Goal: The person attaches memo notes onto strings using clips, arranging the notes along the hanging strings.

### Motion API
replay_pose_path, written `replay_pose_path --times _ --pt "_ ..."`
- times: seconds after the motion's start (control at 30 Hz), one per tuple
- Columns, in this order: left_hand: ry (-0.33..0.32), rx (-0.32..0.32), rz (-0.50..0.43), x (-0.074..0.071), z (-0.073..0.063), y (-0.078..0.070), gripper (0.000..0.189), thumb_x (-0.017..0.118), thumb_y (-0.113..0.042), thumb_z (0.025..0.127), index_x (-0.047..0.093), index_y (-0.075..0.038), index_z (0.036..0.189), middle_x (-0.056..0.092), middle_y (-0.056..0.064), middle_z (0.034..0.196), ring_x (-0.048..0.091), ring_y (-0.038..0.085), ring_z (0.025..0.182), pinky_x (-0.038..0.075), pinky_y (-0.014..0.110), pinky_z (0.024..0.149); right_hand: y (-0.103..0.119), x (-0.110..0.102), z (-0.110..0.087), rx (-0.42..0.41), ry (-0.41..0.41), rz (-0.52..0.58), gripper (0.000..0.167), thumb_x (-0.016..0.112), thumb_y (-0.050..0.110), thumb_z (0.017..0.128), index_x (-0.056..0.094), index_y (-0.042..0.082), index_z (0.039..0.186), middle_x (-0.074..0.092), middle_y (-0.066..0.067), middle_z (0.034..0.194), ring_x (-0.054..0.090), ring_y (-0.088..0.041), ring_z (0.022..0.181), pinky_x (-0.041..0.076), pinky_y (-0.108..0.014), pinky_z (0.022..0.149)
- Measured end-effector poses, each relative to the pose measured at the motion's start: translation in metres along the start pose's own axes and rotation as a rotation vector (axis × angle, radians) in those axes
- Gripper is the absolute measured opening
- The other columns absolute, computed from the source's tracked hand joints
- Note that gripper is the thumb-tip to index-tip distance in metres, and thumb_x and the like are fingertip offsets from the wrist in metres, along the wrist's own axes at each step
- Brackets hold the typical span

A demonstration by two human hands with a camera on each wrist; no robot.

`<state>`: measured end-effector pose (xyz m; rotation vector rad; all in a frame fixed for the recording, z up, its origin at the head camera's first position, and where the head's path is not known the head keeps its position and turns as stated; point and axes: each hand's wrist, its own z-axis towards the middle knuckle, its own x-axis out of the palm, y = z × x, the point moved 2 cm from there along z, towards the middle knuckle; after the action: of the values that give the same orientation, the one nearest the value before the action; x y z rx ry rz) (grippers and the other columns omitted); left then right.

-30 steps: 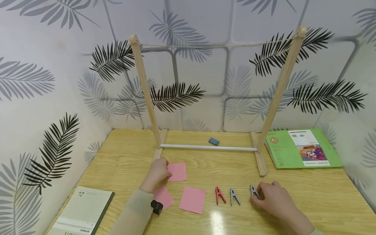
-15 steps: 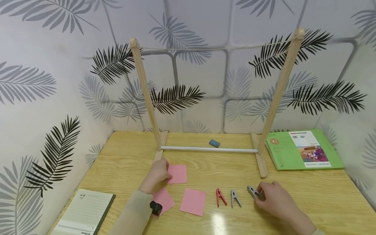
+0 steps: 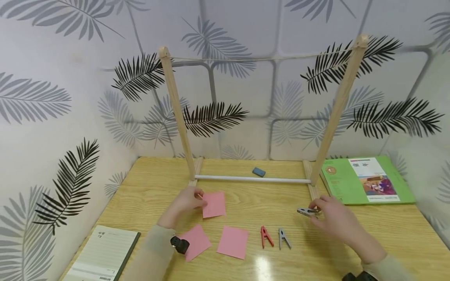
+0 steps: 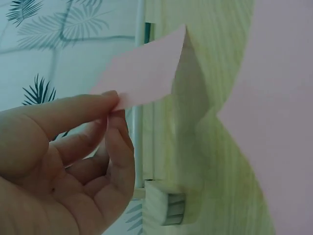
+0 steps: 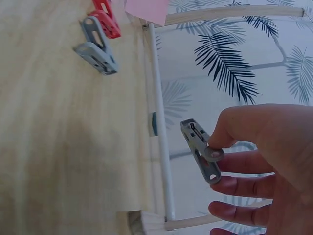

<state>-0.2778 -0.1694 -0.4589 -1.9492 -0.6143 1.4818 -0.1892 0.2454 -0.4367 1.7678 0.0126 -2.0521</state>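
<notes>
Between thumb and fingertips my left hand (image 3: 188, 200) pinches the edge of a pink square of paper (image 3: 214, 205). In the left wrist view that paper (image 4: 146, 71) is lifted off the wood, its shadow beneath it. My right hand (image 3: 334, 216) pinches a grey clothespin (image 3: 307, 212) above the table; in the right wrist view the thumb presses one handle of the clothespin (image 5: 198, 147) and a finger backs the other. Two more pink papers lie flat, one angled (image 3: 197, 242) near my left wrist, another (image 3: 233, 242) beside it. A red clothespin (image 3: 266, 236) and a second grey clothespin (image 3: 284, 238) lie between the hands.
Behind the hands stands a wooden frame, with a left post (image 3: 177, 113), a right post (image 3: 339, 109), a string (image 3: 260, 59) across the top and a white rod (image 3: 246, 178) low down. A blue block (image 3: 259, 172), a green book (image 3: 339, 183) and a notebook (image 3: 102, 253) lie around it.
My left hand has raised the pink paper off the table. My right hand has picked up the grey clothespin and moved up and away from the table's front, turning the pin sideways.
</notes>
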Motion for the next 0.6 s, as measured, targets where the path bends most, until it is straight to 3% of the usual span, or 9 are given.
replay_pose_path --times 0.1,0.27,0.4,0.6 --pt "0.035 0.02 -0.069 -0.005 -0.001 -0.003 0.019 0.073 -0.009 0.088 0.071 0.002 0.103 0.067 0.008 0.091 0.059 0.014 0.077 0.053 0.028 0.069 0.002 -0.011 0.008 -0.027 -0.036 0.003 0.017 0.077 0.015 0.078 0.071 0.011 0.094 0.062 -0.001 0.087 0.059 -0.021 0.08 0.051 -0.037 0.064" --pt "0.071 0.04 -0.191 -0.015 -0.002 -0.012 0.02 0.069 -0.01 0.093 0.07 0.004 0.107 0.068 0.009 0.097 0.063 0.014 0.084 0.058 0.036 0.083 0.009 -0.03 0.023 -0.079 -0.086 0.016 0.018 0.075 0.012 0.08 0.072 0.009 0.098 0.067 -0.006 0.093 0.064 -0.03 0.087 0.055 -0.045 0.07" --pt "0.073 0.042 -0.235 -0.024 -0.002 -0.02 0.026 0.066 -0.013 0.095 0.067 0.006 0.114 0.067 0.012 0.104 0.064 0.015 0.089 0.057 0.036 0.088 0.018 -0.044 0.038 -0.118 -0.111 0.011 0.021 0.073 0.012 0.083 0.072 0.007 0.104 0.071 -0.008 0.099 0.064 -0.034 0.094 0.053 -0.052 0.079" --pt "0.03 0.019 -0.3 -0.041 -0.003 -0.033 0.036 0.065 -0.016 0.096 0.061 0.005 0.124 0.064 0.015 0.115 0.064 0.017 0.096 0.056 0.034 0.092 0.034 -0.064 0.063 -0.173 -0.175 0.022 0.022 0.07 0.01 0.085 0.071 0.007 0.107 0.067 -0.008 0.099 0.061 -0.032 0.095 0.052 -0.05 0.079"
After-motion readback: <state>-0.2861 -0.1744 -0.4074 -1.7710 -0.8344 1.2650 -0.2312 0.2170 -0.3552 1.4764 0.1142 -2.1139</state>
